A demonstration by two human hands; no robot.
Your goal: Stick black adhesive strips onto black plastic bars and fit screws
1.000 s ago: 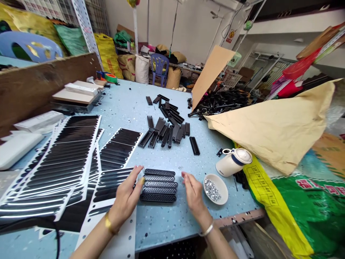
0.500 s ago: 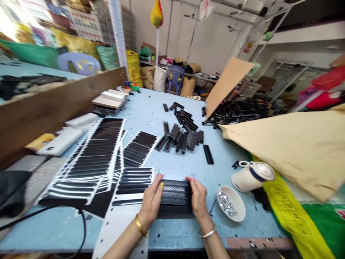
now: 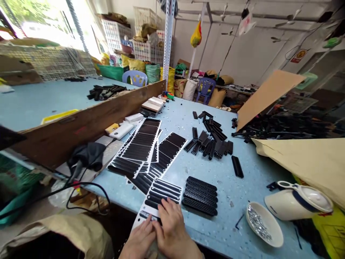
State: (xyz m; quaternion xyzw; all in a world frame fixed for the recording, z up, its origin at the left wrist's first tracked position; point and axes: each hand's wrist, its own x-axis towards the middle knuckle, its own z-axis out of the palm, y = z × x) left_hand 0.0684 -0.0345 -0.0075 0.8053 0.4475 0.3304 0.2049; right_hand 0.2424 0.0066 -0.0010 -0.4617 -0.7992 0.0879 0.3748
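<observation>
My right hand [image 3: 172,221] lies over the lower end of a white sheet of black adhesive strips [image 3: 165,189], its fingers stretched across the strips. Close beside it, my left hand [image 3: 141,235] rests on the same sheet with fingers extended at a single dark strip [image 3: 147,216] near the bottom. The undersides of both hands and the thumb contact are partly hidden. To the right of the hands, a row of black textured bars [image 3: 199,196] sits side by side on the blue table [image 3: 188,225], touched by neither hand.
More strip sheets [image 3: 142,140] overlap at the left. Loose black bars [image 3: 210,142] lie in a pile farther back. At right are a bowl of small metal parts [image 3: 277,230], a hex key [image 3: 238,221] and a lidded cream mug [image 3: 288,201]. A wooden board [image 3: 88,115] edges the table.
Both hands have let go of the textured bars, which now rest on the table. The hands have moved left onto the strip sheet, and the view has swung left.
</observation>
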